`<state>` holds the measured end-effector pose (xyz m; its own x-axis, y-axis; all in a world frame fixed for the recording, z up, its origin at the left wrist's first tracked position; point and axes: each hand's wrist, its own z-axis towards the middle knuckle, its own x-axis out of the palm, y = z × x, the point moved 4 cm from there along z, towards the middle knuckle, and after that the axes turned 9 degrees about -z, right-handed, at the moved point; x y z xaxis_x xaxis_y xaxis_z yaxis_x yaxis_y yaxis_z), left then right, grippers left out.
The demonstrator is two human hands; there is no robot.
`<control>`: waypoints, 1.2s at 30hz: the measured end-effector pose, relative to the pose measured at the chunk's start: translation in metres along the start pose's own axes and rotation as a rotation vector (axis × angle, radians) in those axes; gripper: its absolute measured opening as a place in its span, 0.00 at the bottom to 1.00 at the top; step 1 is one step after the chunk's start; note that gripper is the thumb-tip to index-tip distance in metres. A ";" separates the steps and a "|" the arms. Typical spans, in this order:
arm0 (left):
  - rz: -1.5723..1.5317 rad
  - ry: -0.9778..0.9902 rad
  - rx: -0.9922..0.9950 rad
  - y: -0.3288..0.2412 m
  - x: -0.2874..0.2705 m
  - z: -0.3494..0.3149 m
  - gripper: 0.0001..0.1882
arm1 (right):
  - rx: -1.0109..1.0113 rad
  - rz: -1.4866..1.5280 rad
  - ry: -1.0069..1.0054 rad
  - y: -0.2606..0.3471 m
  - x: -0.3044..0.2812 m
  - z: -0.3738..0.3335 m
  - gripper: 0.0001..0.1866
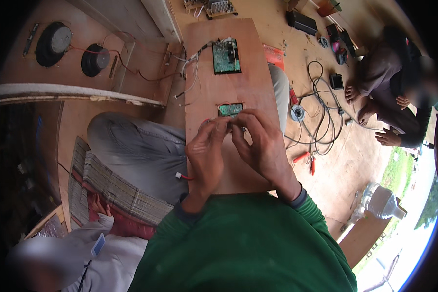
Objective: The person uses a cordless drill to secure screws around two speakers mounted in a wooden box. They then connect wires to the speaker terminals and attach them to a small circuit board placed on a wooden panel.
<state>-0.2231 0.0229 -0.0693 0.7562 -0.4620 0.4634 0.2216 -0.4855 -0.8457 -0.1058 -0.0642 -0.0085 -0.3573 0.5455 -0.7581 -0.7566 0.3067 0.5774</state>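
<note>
My left hand and my right hand meet above a wooden panel lying across my lap. Thumbs and fingers of both are pinched together, on something too small and covered to make out. Just beyond the fingertips, a small green circuit board is set in the panel, partly hidden by my fingers. Farther up the panel sits a larger green circuit board, with a bundle of wires running off its left side. Beside my left wrist, a white connector on a short red wire pokes out at the panel's edge.
At the left stands a wooden cabinet with two black speakers. Coiled black cable and red-handled pliers lie on the floor at right. One person sits at far right, another at lower left.
</note>
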 end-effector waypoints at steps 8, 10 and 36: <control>0.010 0.068 0.049 -0.011 0.005 0.009 0.13 | 0.114 0.064 0.025 -0.006 0.003 0.006 0.08; 0.001 0.077 0.034 -0.014 0.004 0.010 0.14 | 0.199 0.197 0.055 -0.010 0.003 0.006 0.07; 0.056 0.136 -0.056 -0.020 0.001 0.023 0.12 | 0.577 0.786 0.272 -0.034 0.014 -0.002 0.06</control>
<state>-0.2129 0.0488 -0.0581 0.6755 -0.5838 0.4504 0.1439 -0.4947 -0.8570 -0.0862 -0.0684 -0.0389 -0.8073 0.5813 -0.1020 0.1011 0.3064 0.9465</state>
